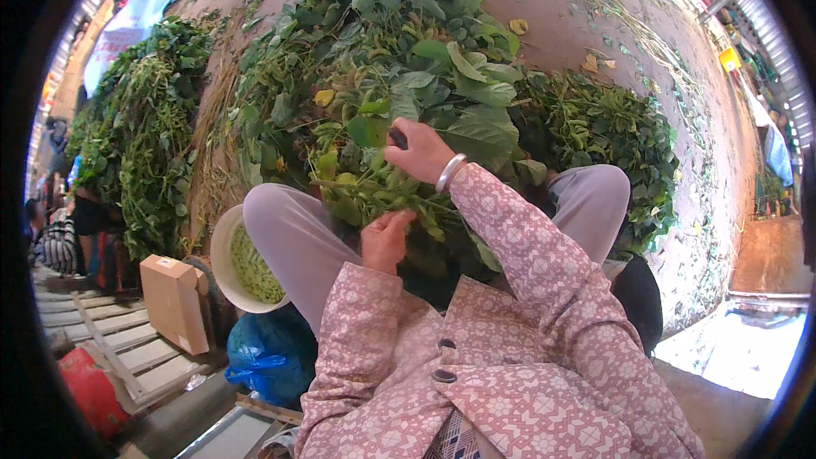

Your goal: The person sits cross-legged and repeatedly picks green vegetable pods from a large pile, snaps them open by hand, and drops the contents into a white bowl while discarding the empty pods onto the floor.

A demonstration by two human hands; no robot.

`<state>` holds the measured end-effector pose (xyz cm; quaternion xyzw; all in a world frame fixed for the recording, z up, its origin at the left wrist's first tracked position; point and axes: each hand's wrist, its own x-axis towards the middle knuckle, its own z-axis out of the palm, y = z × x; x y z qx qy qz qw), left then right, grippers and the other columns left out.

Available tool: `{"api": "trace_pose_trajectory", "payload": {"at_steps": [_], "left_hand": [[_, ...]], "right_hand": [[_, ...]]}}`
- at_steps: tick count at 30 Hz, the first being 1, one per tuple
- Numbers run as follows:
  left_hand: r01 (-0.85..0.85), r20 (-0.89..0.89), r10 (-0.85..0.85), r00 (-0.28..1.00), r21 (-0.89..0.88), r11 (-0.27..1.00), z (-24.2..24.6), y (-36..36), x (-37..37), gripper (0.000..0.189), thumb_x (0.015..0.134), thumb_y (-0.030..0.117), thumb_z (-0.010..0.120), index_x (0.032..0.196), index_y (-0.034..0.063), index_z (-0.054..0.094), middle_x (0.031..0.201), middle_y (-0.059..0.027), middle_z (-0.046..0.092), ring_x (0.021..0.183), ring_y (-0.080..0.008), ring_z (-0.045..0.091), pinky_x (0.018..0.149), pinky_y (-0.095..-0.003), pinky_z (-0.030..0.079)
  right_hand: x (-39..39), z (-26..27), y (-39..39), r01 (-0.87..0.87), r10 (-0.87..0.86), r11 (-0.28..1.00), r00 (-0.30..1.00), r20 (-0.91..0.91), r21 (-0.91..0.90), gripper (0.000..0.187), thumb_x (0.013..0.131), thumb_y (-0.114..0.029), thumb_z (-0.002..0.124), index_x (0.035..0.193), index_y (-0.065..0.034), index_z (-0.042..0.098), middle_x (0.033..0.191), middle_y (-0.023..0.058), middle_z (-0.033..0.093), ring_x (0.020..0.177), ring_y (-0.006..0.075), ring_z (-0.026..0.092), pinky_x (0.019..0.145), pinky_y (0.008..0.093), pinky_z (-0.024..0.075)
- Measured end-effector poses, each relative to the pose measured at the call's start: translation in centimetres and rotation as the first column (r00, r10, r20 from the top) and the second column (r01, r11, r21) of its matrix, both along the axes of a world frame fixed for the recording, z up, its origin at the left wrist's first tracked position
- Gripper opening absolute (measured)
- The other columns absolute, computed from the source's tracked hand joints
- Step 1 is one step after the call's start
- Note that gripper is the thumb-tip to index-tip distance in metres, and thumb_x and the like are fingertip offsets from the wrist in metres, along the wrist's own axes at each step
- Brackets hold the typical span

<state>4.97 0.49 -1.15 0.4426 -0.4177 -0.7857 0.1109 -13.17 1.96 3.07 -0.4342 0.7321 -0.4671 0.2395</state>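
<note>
Between my knees, my left hand [386,239] pinches the stem of a leafy green bean plant [376,191] bearing pods. My right hand [419,148], with a silver bangle at its wrist, is closed around a small dark object [398,138], only partly visible; its kind I cannot tell. Under and beyond both hands lies a large heap of bean plants [395,32] with broad leaves and fuzzy pods. A white bucket [221,261] beside my left knee holds picked green pods [252,268].
Another heap of plants [153,134] lies at the left, and more plants [593,115] lie at the right. A cardboard box [172,303], a blue plastic bag [268,350] and a wooden slatted frame [108,331] are at the lower left. Stray leaves litter the ground [542,6].
</note>
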Motion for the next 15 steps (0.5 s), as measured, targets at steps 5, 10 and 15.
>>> {"api": "trace_pose_trajectory", "payload": {"at_steps": [5,10,15], "left_hand": [[-0.237,-0.015,0.237,0.971,0.026,0.971,0.7,-1.8,0.8,0.020,0.085,0.024,0.068,0.090,0.0042,0.064,0.052,0.0055,0.036,0.038,-0.0055,0.029,0.035,-0.0219,0.020],[-0.316,-0.042,0.314,0.948,-0.033,0.948,1.3,-3.6,0.1,0.018,0.090,0.022,0.063,0.090,0.0042,0.062,0.053,0.0060,0.034,0.038,-0.0053,0.026,0.034,-0.0226,0.018],[-0.305,-0.071,0.304,0.950,-0.005,0.952,0.7,-4.2,-0.2,0.017,0.091,0.021,0.061,0.090,0.0040,0.062,0.054,0.0064,0.034,0.039,-0.0050,0.027,0.034,-0.0225,0.019]], "right_hand": [[0.0,0.4,1.4,0.099,-0.098,0.995,0.994,0.045,-0.026,0.023,0.075,-0.017,0.065,0.083,0.0007,0.051,0.068,0.0092,0.052,0.062,0.0188,0.049,0.062,0.0318,0.0432],[-0.5,1.0,2.0,0.071,-0.083,0.992,0.990,-0.114,-0.102,0.020,0.078,-0.017,0.065,0.085,-0.0023,0.052,0.078,0.0125,0.057,0.070,0.0265,0.057,0.066,0.0376,0.0465],[2.5,3.6,0.7,-0.044,0.036,0.999,0.902,-0.430,-0.009,0.021,0.083,-0.022,0.061,0.096,-0.0066,0.057,0.095,0.0143,0.060,0.086,0.0303,0.063,0.073,0.0419,0.0506]]}}
